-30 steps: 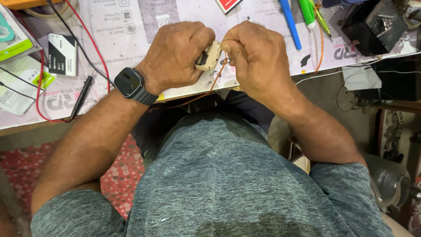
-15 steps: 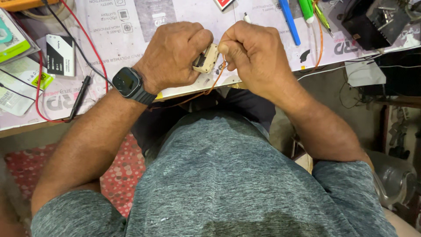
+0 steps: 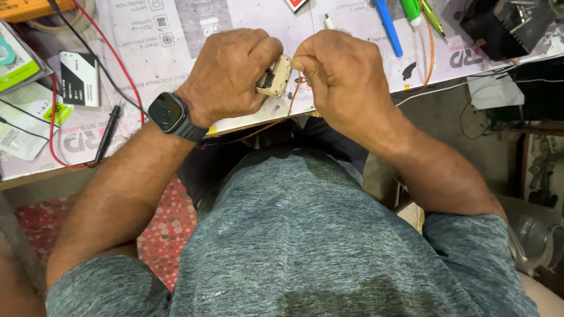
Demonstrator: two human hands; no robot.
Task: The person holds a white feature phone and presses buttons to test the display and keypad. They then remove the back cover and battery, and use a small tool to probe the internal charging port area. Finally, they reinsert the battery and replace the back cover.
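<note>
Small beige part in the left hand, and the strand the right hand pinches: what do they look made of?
Beige part: likely moulded plastic, matte, with a dark slot. Strand: thin orange wire, probably plastic-insulated or enamelled copper; too fine to tell.

We count: two hands, left [image 3: 229, 73] and right [image 3: 343, 76], at 12 o'clock. One beige part [image 3: 274, 76] between them. One orange wire [image 3: 292, 97]. One watch [image 3: 170, 114] at 9. One battery [image 3: 79, 79] at 10. One probe [image 3: 106, 135]. Two pens, blue [image 3: 388, 26] and green [image 3: 412, 10], at 1.
</note>
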